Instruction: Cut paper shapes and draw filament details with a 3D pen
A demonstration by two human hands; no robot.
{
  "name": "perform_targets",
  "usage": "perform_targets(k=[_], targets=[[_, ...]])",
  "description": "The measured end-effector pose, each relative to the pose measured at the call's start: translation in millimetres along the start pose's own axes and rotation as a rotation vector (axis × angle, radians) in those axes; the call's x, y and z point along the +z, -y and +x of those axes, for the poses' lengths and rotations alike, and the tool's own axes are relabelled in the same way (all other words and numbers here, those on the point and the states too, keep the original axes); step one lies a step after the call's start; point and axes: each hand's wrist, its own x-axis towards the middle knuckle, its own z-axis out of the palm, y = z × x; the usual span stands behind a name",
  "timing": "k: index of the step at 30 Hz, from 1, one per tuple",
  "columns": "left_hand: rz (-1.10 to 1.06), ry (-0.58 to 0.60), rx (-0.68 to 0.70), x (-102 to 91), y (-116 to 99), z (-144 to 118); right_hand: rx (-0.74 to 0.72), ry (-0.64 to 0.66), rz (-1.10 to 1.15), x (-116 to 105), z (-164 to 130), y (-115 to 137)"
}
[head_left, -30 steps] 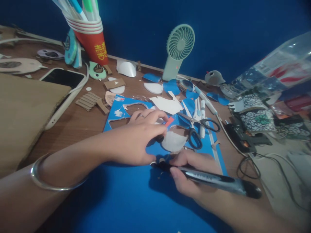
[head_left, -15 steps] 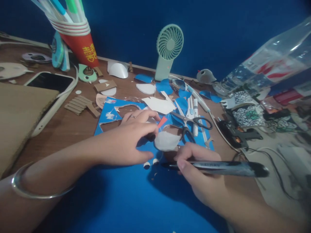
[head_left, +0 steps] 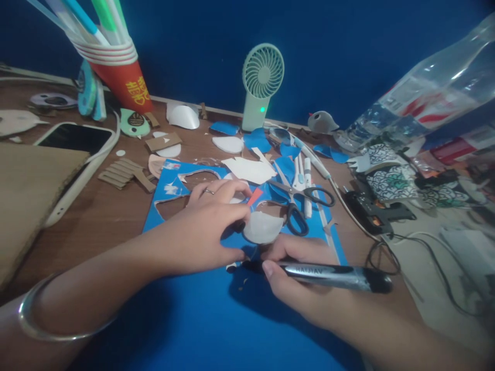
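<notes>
My left hand [head_left: 204, 229] rests palm-down on a blue paper sheet [head_left: 209, 319], fingers spread, thumb tip by small white paper circles [head_left: 232, 267]. A ring sits on one finger and a metal bangle [head_left: 42, 319] on the wrist. My right hand [head_left: 297, 281] grips a black marker pen [head_left: 332, 275], its tip pointing left at the small circles beside my left thumb. A white curved paper cutout [head_left: 263, 226] lies just beyond both hands.
Black-handled scissors [head_left: 299, 198] lie past the cutout. A green hand fan [head_left: 261, 85] stands by the blue wall. A red cup of pens [head_left: 119, 67], a phone [head_left: 73, 141], cardboard [head_left: 27, 190], a glue gun [head_left: 377, 214], a plastic bottle [head_left: 425, 98] and paper scraps surround them.
The right hand drew the marker back left, its tip again at the small circles by my left thumb. The view shifted slightly right. The fan's green light now shows.
</notes>
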Motion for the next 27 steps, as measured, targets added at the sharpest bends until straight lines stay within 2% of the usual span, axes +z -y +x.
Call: perform_targets(k=[27], targets=[[-0.025,-0.052,0.018,3.9,1.5,0.3,-0.002,0.004,-0.052,0.3,-1.0,1.0]])
